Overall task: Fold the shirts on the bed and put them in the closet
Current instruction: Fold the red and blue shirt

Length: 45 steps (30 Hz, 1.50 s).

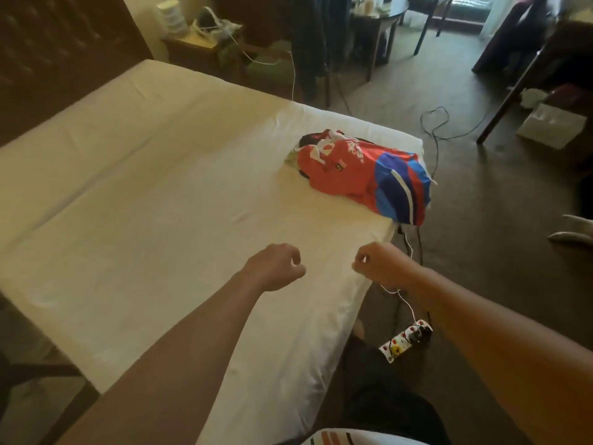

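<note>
A crumpled pile of shirts [356, 173], red on top with blue and white panels, lies near the far right corner of the white bed [154, 200]. Dark cloth shows under the red one. My left hand [276, 264] and my right hand [382, 263] hover side by side over the near right part of the sheet, well short of the pile. The fingers of both hands are curled and hold nothing. No closet is in view.
A power strip [406, 340] with plugs and cables lies on the carpet by the bed's right edge. A nightstand [195, 49] stands at the headboard, a round table [382, 14] and chair beyond. A white box [552, 125] sits on the floor at the right.
</note>
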### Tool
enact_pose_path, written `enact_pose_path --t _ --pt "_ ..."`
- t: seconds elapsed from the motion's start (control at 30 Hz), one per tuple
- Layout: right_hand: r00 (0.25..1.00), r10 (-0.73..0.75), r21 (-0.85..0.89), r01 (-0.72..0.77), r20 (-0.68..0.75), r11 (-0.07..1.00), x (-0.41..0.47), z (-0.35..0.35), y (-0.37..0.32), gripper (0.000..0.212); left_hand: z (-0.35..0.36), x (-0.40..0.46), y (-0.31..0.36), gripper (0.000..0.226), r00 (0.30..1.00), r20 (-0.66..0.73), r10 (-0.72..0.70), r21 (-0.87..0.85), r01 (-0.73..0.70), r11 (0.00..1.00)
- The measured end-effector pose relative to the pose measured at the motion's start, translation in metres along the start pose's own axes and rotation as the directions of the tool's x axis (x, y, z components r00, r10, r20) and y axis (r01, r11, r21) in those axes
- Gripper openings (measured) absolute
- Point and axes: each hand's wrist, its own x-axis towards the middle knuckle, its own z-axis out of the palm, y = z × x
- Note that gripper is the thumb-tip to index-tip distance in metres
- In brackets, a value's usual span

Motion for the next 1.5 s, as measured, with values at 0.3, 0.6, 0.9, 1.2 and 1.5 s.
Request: enact_pose_path --t 0.3,0.6,0.9,1.2,1.5 --pt "0.991 -0.089 -0.022 0.091 0.097 0.996 0.195 -0.05 0.017 0.02 -0.066 0.177 0.012 0.031 0.996 -0.012 -0.089 -0.027 0.089 0.996" --pt "0.973 -0.015 -0.02 0.02 0.232 1.0 0.419 -0.093 0.079 0.018 -0.114 0.38 -0.003 0.03 0.964 0.042 -0.263 -0.088 0.265 0.96" --pt "0.981 -0.082 -0.191 0.115 0.176 0.975 0.555 -0.082 0.112 0.027 -0.097 0.503 -0.021 0.027 0.945 0.096 -0.313 -0.162 0.326 0.932" --pt "0.979 -0.033 -0.422 0.117 0.201 0.899 0.595 -0.076 0.142 0.046 -0.063 0.522 -0.051 0.024 0.918 0.193 -0.347 -0.106 0.371 0.922" --pt "0.902 -0.04 -0.168 0.123 0.429 0.978 0.552 -0.075 0.068 0.017 -0.082 0.476 -0.049 0.027 0.922 0.157 -0.353 -0.171 0.378 0.91"
